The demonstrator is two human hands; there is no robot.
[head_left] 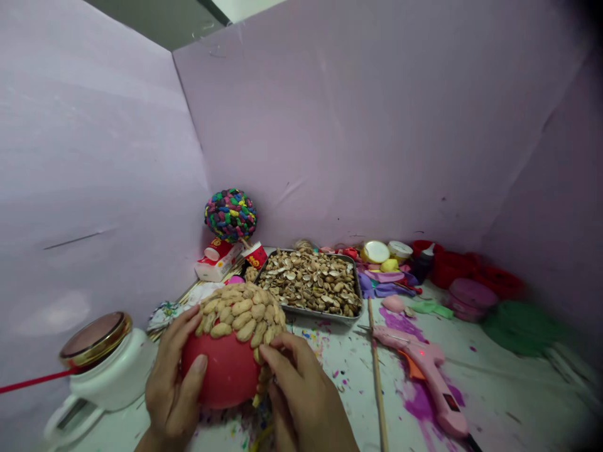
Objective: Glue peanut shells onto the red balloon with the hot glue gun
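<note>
A round red balloon [223,370] is in front of me, its upper part and right side covered with rows of tan peanut shells [242,312]. My left hand [174,380] is wrapped around the balloon's left side, with the thumb on the bare red front. At its right side, my right hand [304,389] has thumb and fingertips pinched on a peanut shell at the edge of the covered part. The fingers partly hide that shell. To the right lies a pink glue gun [431,364] with a small red light showing.
Behind the balloon, a metal tray [360,307] holds many loose shells. A multicoloured ball [230,215] stands at the back left. A white mug [117,370] is at left. A wooden stick [377,383] lies beside the glue gun. Paint pots [375,252] line the back right.
</note>
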